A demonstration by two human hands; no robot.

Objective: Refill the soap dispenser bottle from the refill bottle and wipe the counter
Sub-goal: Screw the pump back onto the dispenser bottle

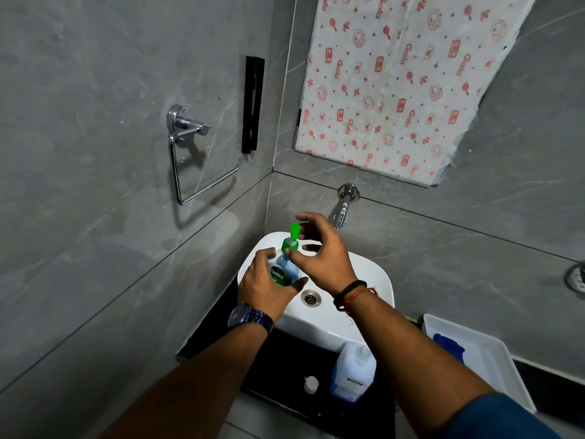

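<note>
**Desk:** What does the head view show, for the caption?

**Photographer:** A person at a bathroom basin (367, 277), arms reaching forward. The left hand (266, 285) grips the body of the soap bottle (282, 271) and holds it over the basin's left rim. That is probably so any drips fall into the basin rather than on the worktop (285, 353).

**Desk:** And the other hand?

**Photographer:** The right hand (319, 251) is cupped round the green pump (293, 238). Its thumb is at the collar and its fingers curve behind the pump. Whether they actually clamp it cannot be told. The pose suggests the pump is about to be unscrewed while the left hand steadies the bottle.

**Desk:** Where is the refill?

**Photographer:** The refill bottle (353, 372) stands upright on the black worktop, just below the basin and under the right forearm, within easy reach. A white cap (311, 384) lies beside it. A blue cloth (449, 346) sits in a white tray (506, 375) to the right, presumably for the wipe-down.

**Desk:** How far along is the job?

**Photographer:** Early, it appears. The pump is on the bottle, so nothing can be poured yet.
</note>
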